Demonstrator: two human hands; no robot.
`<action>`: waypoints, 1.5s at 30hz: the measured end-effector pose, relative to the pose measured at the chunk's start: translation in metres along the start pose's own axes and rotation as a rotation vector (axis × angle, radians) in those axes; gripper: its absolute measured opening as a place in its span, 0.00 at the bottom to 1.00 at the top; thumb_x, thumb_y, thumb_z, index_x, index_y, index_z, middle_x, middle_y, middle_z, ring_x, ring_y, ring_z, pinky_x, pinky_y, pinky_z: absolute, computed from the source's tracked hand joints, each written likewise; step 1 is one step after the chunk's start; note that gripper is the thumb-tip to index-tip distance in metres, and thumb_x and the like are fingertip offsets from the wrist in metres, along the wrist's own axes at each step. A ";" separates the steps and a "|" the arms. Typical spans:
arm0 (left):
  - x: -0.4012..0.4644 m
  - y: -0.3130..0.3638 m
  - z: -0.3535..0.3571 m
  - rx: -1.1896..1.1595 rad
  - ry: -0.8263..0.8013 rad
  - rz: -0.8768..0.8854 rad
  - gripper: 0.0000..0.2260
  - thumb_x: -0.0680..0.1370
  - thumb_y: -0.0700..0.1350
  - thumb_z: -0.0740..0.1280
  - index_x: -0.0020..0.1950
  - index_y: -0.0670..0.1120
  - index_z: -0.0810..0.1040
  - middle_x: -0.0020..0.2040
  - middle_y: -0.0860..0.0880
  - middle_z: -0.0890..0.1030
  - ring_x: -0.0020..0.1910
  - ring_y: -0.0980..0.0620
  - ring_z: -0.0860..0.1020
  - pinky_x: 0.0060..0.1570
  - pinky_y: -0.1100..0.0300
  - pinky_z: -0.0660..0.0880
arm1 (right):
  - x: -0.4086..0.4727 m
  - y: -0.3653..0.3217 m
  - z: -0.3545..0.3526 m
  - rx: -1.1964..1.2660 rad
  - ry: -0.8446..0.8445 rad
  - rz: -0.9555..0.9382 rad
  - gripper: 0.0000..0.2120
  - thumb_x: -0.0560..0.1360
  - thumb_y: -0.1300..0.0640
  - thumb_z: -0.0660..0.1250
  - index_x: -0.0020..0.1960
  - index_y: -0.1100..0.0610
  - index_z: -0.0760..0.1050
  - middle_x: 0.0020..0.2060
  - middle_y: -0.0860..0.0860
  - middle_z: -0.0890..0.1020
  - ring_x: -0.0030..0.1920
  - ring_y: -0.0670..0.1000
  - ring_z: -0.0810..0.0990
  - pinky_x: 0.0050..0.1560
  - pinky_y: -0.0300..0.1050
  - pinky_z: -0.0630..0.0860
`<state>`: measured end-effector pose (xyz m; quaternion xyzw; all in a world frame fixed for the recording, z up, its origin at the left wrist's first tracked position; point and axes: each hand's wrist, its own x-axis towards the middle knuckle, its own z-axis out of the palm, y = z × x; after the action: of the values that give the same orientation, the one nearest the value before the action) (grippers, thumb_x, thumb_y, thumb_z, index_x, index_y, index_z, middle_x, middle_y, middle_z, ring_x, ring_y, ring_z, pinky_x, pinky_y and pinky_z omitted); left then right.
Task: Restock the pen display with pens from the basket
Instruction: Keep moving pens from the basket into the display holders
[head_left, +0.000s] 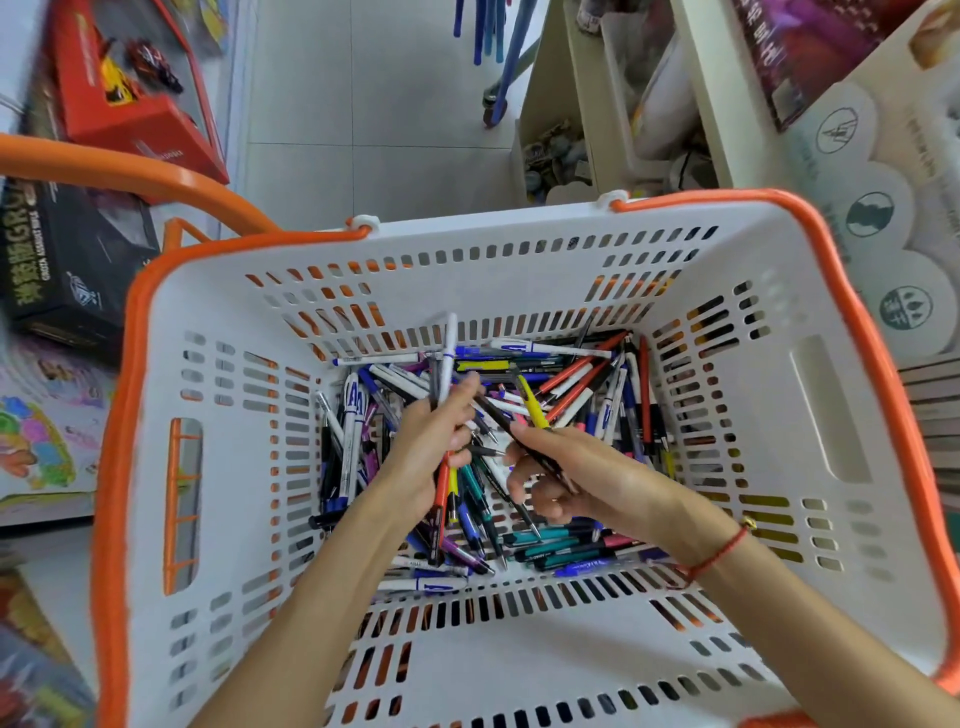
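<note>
Head view: my left grip (434, 441) clutches a bunch of pens (447, 358); my right grip (566, 483) pinches a black pen (498, 415), over loose pens (566, 551) in the white basket (519, 270).

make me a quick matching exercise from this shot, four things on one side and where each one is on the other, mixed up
Things:
1. left hand
2. right hand
3. red toy box
4. basket

Places or states:
a. far left, beyond the basket's rim
b. holds an upright bunch of pens
c. white with orange rim, loose pens on its floor
d. pinches a black pen

Pairs: 1-b, 2-d, 3-a, 4-c
</note>
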<state>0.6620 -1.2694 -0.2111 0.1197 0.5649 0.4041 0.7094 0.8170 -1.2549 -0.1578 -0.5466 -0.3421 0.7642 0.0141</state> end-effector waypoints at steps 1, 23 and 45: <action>0.002 -0.001 -0.001 -0.021 0.026 0.034 0.08 0.80 0.50 0.65 0.49 0.45 0.76 0.32 0.53 0.65 0.23 0.60 0.62 0.20 0.69 0.61 | -0.001 0.002 -0.001 -0.037 0.022 -0.018 0.15 0.83 0.49 0.56 0.46 0.58 0.71 0.29 0.52 0.74 0.24 0.48 0.65 0.26 0.36 0.63; 0.001 0.004 -0.013 0.123 -0.224 -0.102 0.14 0.82 0.52 0.59 0.42 0.45 0.73 0.52 0.42 0.85 0.52 0.47 0.84 0.50 0.55 0.82 | -0.016 -0.037 -0.046 -0.725 -0.267 0.181 0.15 0.83 0.50 0.57 0.39 0.56 0.69 0.29 0.47 0.67 0.27 0.45 0.61 0.27 0.34 0.60; -0.032 -0.063 0.045 0.326 -0.225 -0.060 0.22 0.82 0.58 0.50 0.73 0.49 0.63 0.34 0.51 0.73 0.30 0.60 0.75 0.34 0.76 0.72 | 0.039 -0.005 -0.026 -0.409 0.187 -0.293 0.19 0.83 0.50 0.55 0.72 0.54 0.69 0.67 0.50 0.75 0.59 0.50 0.80 0.63 0.42 0.73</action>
<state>0.7288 -1.3193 -0.2129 0.2605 0.5433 0.2700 0.7510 0.8217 -1.2229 -0.1917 -0.5510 -0.5620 0.6152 0.0452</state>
